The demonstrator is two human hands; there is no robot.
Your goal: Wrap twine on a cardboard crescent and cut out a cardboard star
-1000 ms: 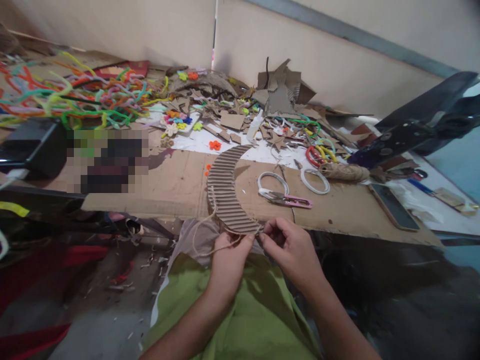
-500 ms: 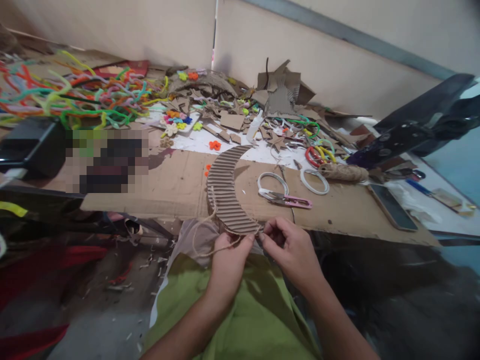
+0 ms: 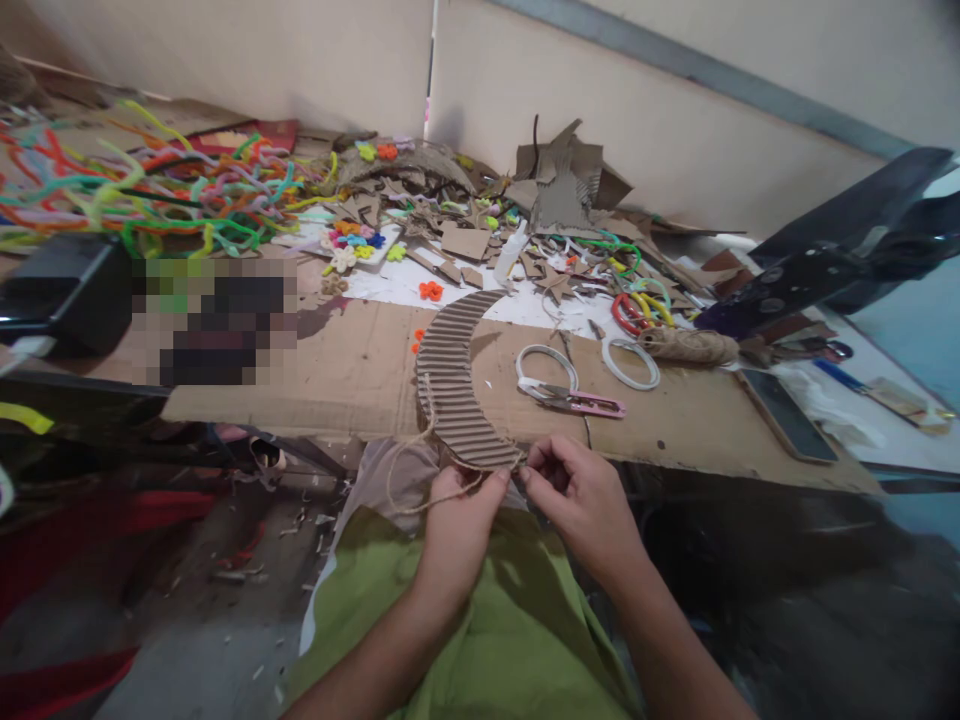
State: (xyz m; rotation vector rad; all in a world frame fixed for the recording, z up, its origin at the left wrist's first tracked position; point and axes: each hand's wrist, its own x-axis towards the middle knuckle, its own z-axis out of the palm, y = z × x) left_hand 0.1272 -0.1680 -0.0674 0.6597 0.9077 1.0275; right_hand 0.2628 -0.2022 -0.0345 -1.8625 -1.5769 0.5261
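A crescent of corrugated cardboard (image 3: 455,385) points toward me over the table's front edge, its ridged face up. My left hand (image 3: 463,505) is closed on its near tip, the thumb along the edge. Twine (image 3: 391,475) runs from the crescent's left side in a loose loop down to that hand. At the tip, my right hand (image 3: 568,482) is closed in a pinch, fingertips against the cardboard's end; a bit of twine seems to be between them, though the fingers largely hide it.
Right of the crescent lie tape rolls (image 3: 630,362), a pink-handled cutter (image 3: 592,403), a twine spool (image 3: 691,346) and a phone (image 3: 787,413). Behind are a glue bottle (image 3: 511,252), cardboard scraps (image 3: 463,242) and pipe cleaners (image 3: 165,195). A black box (image 3: 64,300) stands left.
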